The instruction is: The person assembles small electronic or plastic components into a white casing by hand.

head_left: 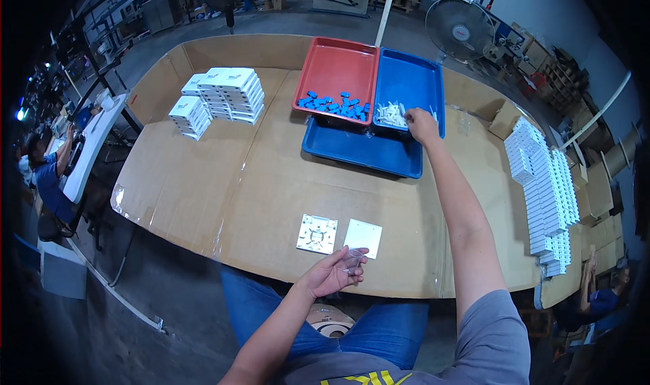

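Clear plastic bag (pixel 351 263) sits over the bench's (pixel 386 283) near edge, held in the left hand's (pixel 332 274) curled fingers; likely light, limp, slippery, best pinched by an edge. Beyond, the right hand (pixel 422 125) meets white rods (pixel 390 113) in the blue tray (pixel 410 73); its grip cannot be told.

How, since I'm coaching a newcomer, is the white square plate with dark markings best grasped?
Probably by the near and far edges, from above and its left. The white square plate lies flat on the cardboard, leaving those edges uncovered, while the plain white plate and left hand sit close on its right. That also spares the marked face.
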Demonstrator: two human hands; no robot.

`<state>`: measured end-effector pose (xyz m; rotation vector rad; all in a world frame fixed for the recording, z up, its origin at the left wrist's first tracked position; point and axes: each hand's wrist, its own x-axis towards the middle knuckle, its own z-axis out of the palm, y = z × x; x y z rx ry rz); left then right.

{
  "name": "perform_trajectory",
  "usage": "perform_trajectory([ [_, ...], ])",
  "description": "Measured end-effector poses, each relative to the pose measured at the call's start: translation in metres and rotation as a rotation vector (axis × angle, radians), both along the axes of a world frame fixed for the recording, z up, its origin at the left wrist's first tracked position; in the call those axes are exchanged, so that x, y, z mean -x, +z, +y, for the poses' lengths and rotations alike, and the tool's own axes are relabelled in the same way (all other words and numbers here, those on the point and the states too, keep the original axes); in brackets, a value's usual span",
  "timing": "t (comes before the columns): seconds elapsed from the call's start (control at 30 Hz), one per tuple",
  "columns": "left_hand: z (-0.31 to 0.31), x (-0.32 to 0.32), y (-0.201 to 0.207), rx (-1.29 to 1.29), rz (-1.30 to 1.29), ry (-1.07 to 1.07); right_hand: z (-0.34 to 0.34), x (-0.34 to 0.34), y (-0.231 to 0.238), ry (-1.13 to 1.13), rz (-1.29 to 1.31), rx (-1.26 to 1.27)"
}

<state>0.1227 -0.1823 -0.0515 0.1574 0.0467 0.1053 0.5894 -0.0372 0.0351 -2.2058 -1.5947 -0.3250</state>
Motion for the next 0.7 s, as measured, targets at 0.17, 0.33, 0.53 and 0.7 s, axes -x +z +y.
perform_trajectory([
  [0.17, 0.003, -0.006, 0.001, -0.008, 0.021, -0.034, 0.004, -0.023, -0.001, -0.009, 0.162, 0.052],
  [0.33, 0.005, -0.007, 0.004, -0.015, 0.015, -0.038, -0.002, -0.015, 0.003, -0.013, 0.058, -0.005],
  [0.53, 0.002, -0.006, 0.003, -0.014, 0.048, -0.045, -0.010, -0.007, 0.042, -0.043, 0.770, -0.384],
  [0.7, -0.002, 0.000, -0.004, 0.019, 0.051, -0.029, -0.052, 0.057, 0.093, 0.218, 1.462, -0.532],
])
